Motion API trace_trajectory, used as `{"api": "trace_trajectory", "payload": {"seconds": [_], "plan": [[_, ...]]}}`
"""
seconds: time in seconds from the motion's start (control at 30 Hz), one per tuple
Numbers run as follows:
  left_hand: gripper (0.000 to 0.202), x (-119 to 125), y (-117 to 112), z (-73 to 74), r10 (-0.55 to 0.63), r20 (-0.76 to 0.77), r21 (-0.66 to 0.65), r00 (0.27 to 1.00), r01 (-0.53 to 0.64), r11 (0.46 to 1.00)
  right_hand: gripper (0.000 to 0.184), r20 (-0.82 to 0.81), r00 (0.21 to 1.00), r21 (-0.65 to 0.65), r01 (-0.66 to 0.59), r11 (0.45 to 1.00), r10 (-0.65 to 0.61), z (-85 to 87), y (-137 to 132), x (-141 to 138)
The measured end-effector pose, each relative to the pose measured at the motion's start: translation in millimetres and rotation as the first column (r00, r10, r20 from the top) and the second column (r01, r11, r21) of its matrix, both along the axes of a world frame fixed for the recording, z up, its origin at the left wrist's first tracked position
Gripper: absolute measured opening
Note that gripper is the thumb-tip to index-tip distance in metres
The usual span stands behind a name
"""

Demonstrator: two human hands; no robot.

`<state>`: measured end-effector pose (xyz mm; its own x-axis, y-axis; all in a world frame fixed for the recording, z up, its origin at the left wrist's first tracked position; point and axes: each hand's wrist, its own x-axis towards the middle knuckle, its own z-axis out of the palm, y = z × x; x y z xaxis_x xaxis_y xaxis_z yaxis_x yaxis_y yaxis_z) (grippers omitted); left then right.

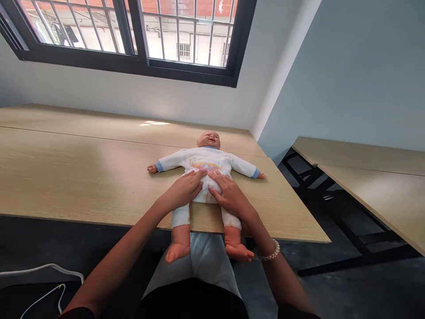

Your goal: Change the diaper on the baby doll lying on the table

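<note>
A baby doll (207, 161) in a white romper with blue cuffs lies on its back on the wooden table (83, 168), head toward the window, bare feet hanging over the near edge. My left hand (184, 188) lies on the doll's lower belly and hip, fingers stretched toward the middle. My right hand (229, 192) rests on the other hip, fingers extended and meeting the left hand's at the romper's waist. Both hands press flat on the cloth and hold nothing. A bead bracelet (269, 253) circles my right wrist.
A second wooden table (365, 177) stands to the right across a dark gap with black frame legs. A barred window (133, 31) fills the wall behind. White cables (49, 283) lie on the dark floor at the lower left.
</note>
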<state>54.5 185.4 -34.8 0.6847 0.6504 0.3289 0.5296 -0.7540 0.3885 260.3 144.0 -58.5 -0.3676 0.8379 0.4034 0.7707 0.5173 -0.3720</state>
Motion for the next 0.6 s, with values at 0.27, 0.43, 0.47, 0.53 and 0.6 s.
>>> {"api": "trace_trajectory", "payload": {"seconds": [0.27, 0.43, 0.47, 0.53, 0.6], "plan": [[0.044, -3.6, -0.6, -1.9, 0.007, 0.028, -0.076, 1.0, -0.005, 0.997, 0.061, -0.021, 1.0, 0.016, 0.02, 1.0, -0.02, 0.2, -4.6, -3.4], [0.045, 2.4, 2.1, -6.3, 0.052, 0.057, -0.097, 0.997, -0.046, 0.994, 0.062, -0.099, 0.995, -0.016, 0.004, 1.0, -0.005, 3.1, -2.6, -2.8], [0.045, 0.8, 2.6, -6.8, 0.042, 0.079, -0.108, 0.996, -0.033, 0.994, 0.061, -0.135, 0.991, -0.025, -0.015, 1.0, 0.011, 3.3, -3.1, -0.4], [0.044, -6.3, 3.4, -7.3, -0.017, 0.158, -0.146, 0.987, 0.04, 0.988, 0.061, -0.213, 0.976, -0.03, -0.047, 0.998, 0.039, 2.8, -6.6, 6.2], [0.044, -17.0, 3.2, -8.0, -0.064, 0.282, -0.171, 0.957, 0.116, 0.979, 0.057, -0.29, 0.957, -0.003, -0.021, 1.0, 0.019, 0.7, -13.4, 13.6]]}}
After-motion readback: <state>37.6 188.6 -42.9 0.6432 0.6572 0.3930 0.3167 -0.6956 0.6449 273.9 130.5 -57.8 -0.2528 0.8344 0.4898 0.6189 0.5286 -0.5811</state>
